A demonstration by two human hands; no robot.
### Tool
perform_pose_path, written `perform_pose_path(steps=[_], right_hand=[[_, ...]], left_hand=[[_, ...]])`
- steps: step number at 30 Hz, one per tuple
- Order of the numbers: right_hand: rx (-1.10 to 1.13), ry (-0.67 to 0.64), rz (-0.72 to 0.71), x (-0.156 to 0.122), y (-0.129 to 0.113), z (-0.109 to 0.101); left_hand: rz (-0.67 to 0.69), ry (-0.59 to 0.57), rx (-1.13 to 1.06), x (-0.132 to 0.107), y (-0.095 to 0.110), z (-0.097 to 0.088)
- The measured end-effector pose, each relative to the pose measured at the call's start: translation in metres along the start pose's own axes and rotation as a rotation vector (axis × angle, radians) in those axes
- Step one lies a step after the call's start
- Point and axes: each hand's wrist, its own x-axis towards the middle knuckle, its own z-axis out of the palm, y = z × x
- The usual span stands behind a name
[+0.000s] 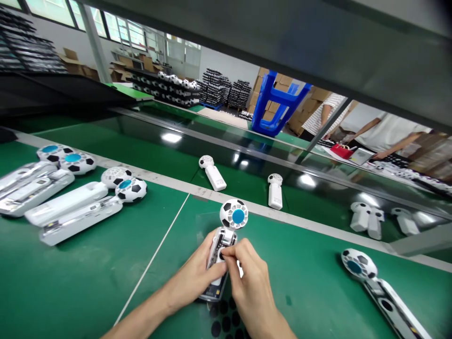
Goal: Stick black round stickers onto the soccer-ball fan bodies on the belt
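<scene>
Your working room is the near stretch of green bench (92, 282), bounded on the far side by a pale metal edge (310, 225) that slants down from left to right; beyond it a darker green lane (243, 186) carries ball-topped units (215, 177). A grey beam (318, 52) crosses the top of your view. On your left, green surface runs past the thin white line (159, 246) to several units on the left (67, 203); on your right, another stretch reaches to a lone opened unit (388, 294) near the lower corner.

The football-headed device (228, 235) is right in front of you, between your hands, its ball end pointing away toward the metal edge. The ball is white with black patches and a blue disc (238, 216); the body lies open, dark parts showing inside. Your left hand (199, 273) wraps the body, thumb across its front. Your right hand (249, 270) brings thumb and forefinger narrow at a black disc (221, 254), though you can't quite tell whether they hold it. More discs (226, 321) sit in rows just below
</scene>
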Motion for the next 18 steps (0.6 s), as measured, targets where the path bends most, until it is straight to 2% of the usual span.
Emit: perform_pose_path(steps=[6, 15, 18], right_hand=[[-0.012, 0.072, -0.137, -0.009, 0.007, 0.010], [-0.003, 0.114, -0.160, -0.012, 0.011, 0.013], [0.045, 0.059, -0.124, -0.010, 0.005, 0.011]], left_hand=[[-0.019, 0.085, -0.091, -0.002, -0.003, -0.001], [-0.048, 0.138, -0.203, 0.001, -0.001, 0.002], [-0.056, 0.210, -0.191, 0.004, 0.001, 0.006]])
